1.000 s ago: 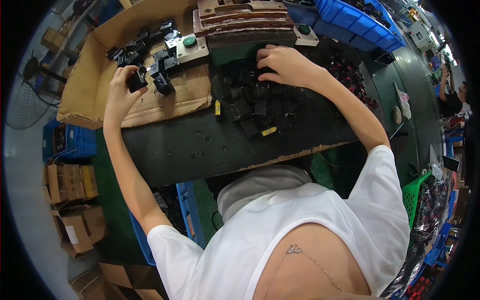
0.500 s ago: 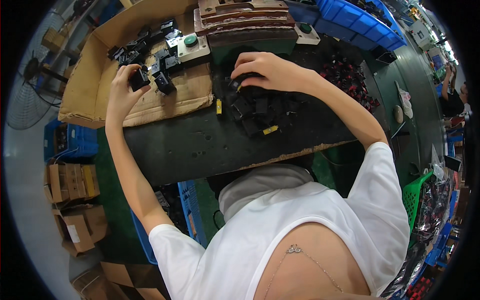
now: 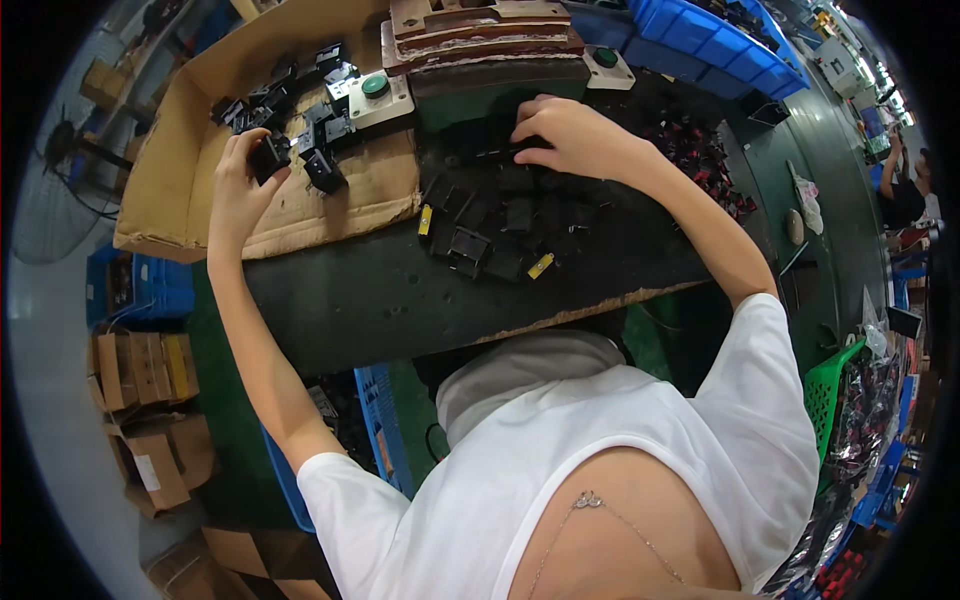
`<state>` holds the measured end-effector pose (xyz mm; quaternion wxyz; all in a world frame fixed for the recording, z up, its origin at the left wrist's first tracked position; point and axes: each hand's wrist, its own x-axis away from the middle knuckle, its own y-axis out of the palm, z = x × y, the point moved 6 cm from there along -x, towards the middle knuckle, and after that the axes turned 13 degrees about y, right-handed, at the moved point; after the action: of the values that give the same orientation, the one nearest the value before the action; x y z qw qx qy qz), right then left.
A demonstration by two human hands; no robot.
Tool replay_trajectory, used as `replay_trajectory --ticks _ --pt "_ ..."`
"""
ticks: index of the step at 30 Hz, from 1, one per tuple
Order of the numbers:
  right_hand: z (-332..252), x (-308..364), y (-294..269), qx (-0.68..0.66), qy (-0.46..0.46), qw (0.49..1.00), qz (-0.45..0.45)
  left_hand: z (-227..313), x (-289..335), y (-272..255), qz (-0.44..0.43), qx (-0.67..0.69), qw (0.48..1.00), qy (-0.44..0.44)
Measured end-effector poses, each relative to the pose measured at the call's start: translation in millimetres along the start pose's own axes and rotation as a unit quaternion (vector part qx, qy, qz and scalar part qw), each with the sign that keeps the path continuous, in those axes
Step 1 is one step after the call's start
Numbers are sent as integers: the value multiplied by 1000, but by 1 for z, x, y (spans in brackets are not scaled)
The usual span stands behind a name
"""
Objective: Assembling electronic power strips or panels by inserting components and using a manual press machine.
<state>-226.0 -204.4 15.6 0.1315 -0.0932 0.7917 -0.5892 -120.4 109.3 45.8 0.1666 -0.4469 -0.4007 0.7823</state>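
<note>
Clamped in the left grip, between thumb and fingers: a boxy black part, held over an open cardboard box, just beside a loose heap of similar black parts. Stretched across the dark desk, at the far side of a pile of black pieces: the right grip, thumb and curled fingers apart, near a heavy block with a brown layered top. Cannot tell about any piece under those fingers, dark against dark.

Chief worry, by judgement: a slip of the boxy part from the left grip, likely from a light pinch at its edges, with a drop onto the heap and a scuffed face. Also possible: a snag on neighbouring parts, lying close and at odd angles. On the right, a risk of a doubled or wrong pick, owing to overlapping, look-alike pieces; a risk, too, of dragging the yellow-faced piece toward the desk's worn front edge. Flanking the block, a left green button and a right green button, both exposed to an accidental knock from a stray knuckle.
</note>
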Motion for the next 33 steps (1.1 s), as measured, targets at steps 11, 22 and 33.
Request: replay_trajectory --ticks 11,22,33 --pt "-8 -9 9 42 27 999 -19 4 1 2 5 -10 1000 8" --pt "-18 -5 -9 64 -27 995 77 12 -3 -9 51 -46 998 7" --pt "3 -58 -96 153 -60 940 300 26 -1 -16 153 55 984 -73"
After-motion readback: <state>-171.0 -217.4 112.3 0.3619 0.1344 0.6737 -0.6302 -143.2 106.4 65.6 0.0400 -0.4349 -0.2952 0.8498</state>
